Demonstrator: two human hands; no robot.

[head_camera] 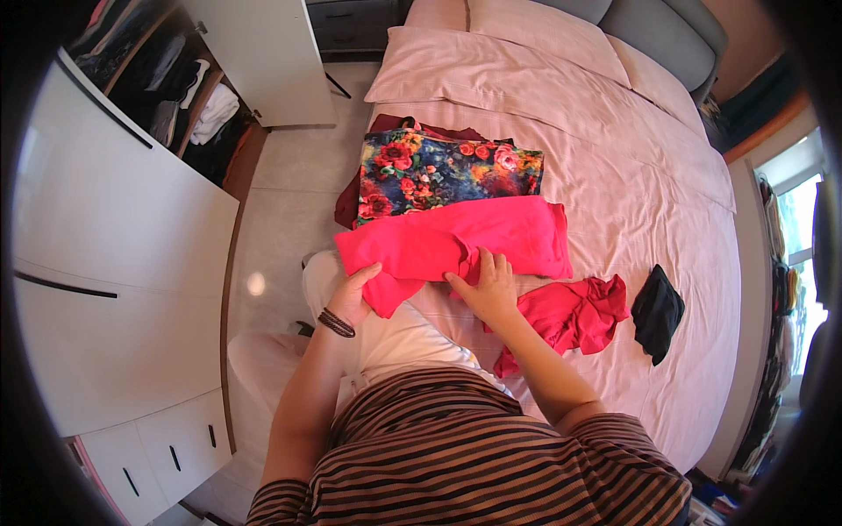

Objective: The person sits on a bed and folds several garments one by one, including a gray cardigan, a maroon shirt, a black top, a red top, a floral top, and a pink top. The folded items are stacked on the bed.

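A bright pink garment lies folded into a long band across the bed's near side, its left end hanging over my thigh. My left hand grips that left end, thumb on top and the other fingers hidden under the cloth. On the garment's near edge, right of its middle, rests my right hand, fingers spread and pressing a crease. Just beyond, partly under the pink cloth, is a floral-print garment on top of a dark red garment. A crumpled pink-red garment lies beside my right forearm.
A small black cloth item lies farther right on the pink bedsheet. Pillows line the bed's far end. To the left stands a white wardrobe, one door swung out, with clothes on its shelves.
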